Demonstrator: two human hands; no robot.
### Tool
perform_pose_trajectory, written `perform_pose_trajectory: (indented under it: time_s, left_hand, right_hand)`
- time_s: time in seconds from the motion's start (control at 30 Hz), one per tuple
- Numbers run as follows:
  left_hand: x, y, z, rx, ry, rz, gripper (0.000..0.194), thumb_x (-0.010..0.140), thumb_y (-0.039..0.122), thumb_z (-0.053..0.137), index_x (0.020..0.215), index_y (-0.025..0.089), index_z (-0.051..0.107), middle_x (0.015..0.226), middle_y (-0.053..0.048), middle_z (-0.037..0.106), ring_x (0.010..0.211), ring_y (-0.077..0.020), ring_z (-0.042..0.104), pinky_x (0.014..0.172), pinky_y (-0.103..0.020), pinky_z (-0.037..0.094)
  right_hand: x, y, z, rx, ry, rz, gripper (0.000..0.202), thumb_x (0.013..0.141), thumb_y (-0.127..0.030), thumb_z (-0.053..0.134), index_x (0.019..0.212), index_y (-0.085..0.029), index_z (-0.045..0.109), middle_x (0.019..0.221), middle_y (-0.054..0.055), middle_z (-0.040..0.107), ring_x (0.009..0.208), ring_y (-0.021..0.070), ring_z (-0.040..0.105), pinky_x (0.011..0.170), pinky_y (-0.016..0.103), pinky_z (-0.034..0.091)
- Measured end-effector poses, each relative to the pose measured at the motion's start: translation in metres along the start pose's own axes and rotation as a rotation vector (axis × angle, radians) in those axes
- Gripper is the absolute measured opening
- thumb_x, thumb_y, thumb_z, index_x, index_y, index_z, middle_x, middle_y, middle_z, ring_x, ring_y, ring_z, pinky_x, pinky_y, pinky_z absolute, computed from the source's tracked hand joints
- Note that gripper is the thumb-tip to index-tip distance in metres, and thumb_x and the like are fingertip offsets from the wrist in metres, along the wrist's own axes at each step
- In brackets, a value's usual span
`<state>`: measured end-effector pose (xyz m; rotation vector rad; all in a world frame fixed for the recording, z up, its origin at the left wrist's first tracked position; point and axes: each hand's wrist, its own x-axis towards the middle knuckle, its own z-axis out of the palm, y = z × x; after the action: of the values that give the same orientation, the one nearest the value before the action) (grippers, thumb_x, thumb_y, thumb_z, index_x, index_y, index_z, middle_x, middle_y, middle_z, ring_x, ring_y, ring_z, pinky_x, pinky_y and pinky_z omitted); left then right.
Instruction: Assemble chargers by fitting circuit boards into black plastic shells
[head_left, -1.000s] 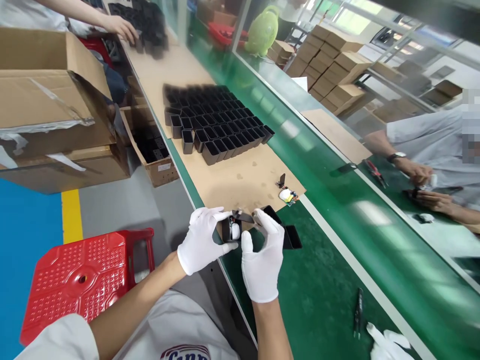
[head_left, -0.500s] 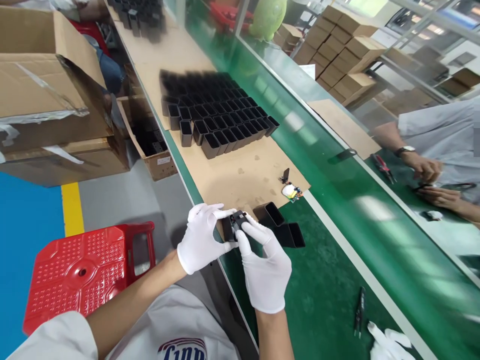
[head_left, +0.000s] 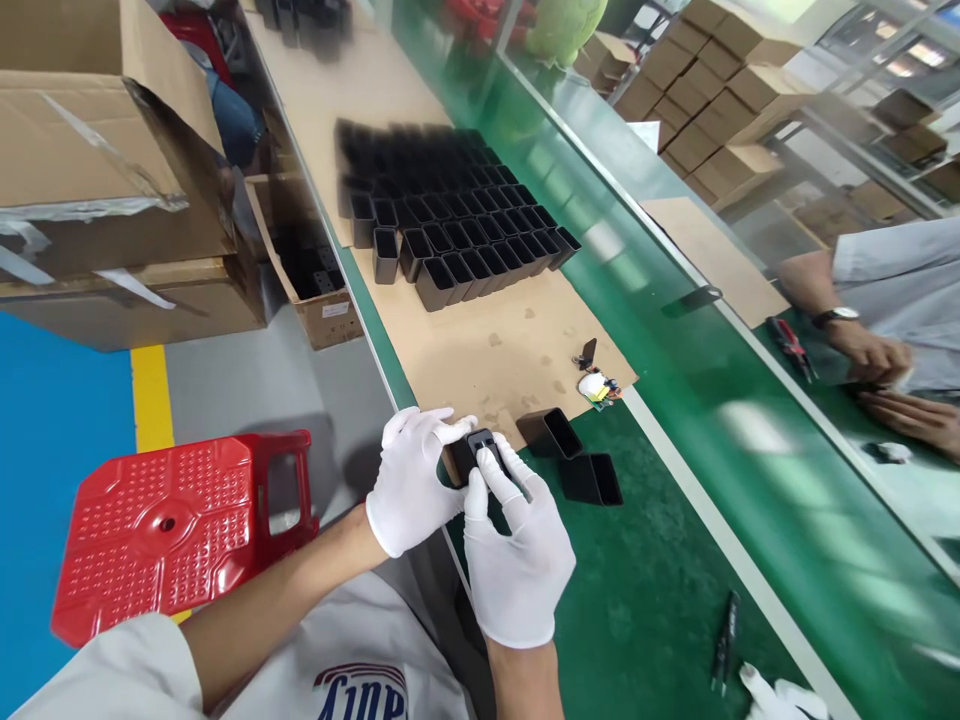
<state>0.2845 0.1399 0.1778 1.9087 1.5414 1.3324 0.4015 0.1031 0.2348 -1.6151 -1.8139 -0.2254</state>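
Observation:
Between my gloved hands, above the table's near edge, is a black rectangular plastic case. My left hand is closed around its side, thumb and fingers gripping it. My right hand has its fingertips and thumb pressed together on the case's end; they cover part of it. Just to the right, two black open-ended cases lie on their sides. Beyond them sits a small circuit board with white and yellow parts.
Rows of black cases stand on the brown cardboard sheet. A green conveyor belt runs alongside. A black tool and white glove lie lower right. A red stool and cartons are left. A co-worker's hands work across the belt.
The dark insert with small parts that showed at the case's end now sits deeper, and the end looks smoother. My right fingers have moved onto that end. The view has shifted slightly.

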Motion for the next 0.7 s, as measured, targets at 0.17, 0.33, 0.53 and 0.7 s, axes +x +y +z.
perform_pose_trajectory:
  time_s: [0.17, 0.33, 0.53, 0.7]
  left_hand:
    - [-0.0005, -0.0014, 0.001, 0.007, -0.014, 0.003, 0.052, 0.081, 0.028, 0.079, 0.132, 0.028, 0.066, 0.119, -0.006, 0.082, 0.12, -0.0311, 0.077, 0.117, -0.055, 0.047]
    - [-0.0003, -0.0026, 0.0004, -0.014, -0.012, 0.028, 0.054, 0.079, 0.018, 0.074, 0.132, 0.027, 0.064, 0.118, -0.005, 0.083, 0.123, -0.0306, 0.076, 0.118, -0.054, 0.046]
    - [0.0009, -0.0024, -0.0007, -0.011, -0.009, 0.032, 0.056, 0.077, 0.015, 0.07, 0.132, 0.027, 0.064, 0.115, -0.005, 0.082, 0.123, -0.0301, 0.076, 0.117, -0.054, 0.046]
    - [0.0014, -0.0025, -0.001, 0.002, -0.024, 0.027, 0.053, 0.079, 0.021, 0.073, 0.131, 0.026, 0.066, 0.116, -0.006, 0.081, 0.121, -0.0302, 0.077, 0.117, -0.053, 0.047]
  right_hand:
    - [-0.0032, 0.0022, 0.002, 0.019, -0.027, -0.001, 0.032, 0.1, -0.015, 0.072, 0.129, -0.028, 0.08, 0.13, 0.009, 0.083, 0.103, 0.0255, 0.083, 0.087, 0.039, 0.07]
    - [-0.0044, 0.0024, 0.0028, -0.016, -0.042, -0.053, 0.036, 0.1, -0.014, 0.074, 0.134, -0.025, 0.075, 0.137, 0.012, 0.08, 0.109, 0.0269, 0.082, 0.091, 0.042, 0.07]
    - [-0.0062, 0.0035, 0.0075, -0.011, -0.008, -0.121, 0.051, 0.098, -0.01, 0.078, 0.144, -0.026, 0.064, 0.136, 0.011, 0.08, 0.112, 0.0263, 0.083, 0.091, 0.041, 0.07]
    - [-0.0003, 0.0099, 0.0041, -0.043, -0.058, -0.171, 0.041, 0.1, -0.013, 0.074, 0.139, -0.023, 0.068, 0.132, 0.014, 0.082, 0.106, 0.0287, 0.084, 0.087, 0.043, 0.07]
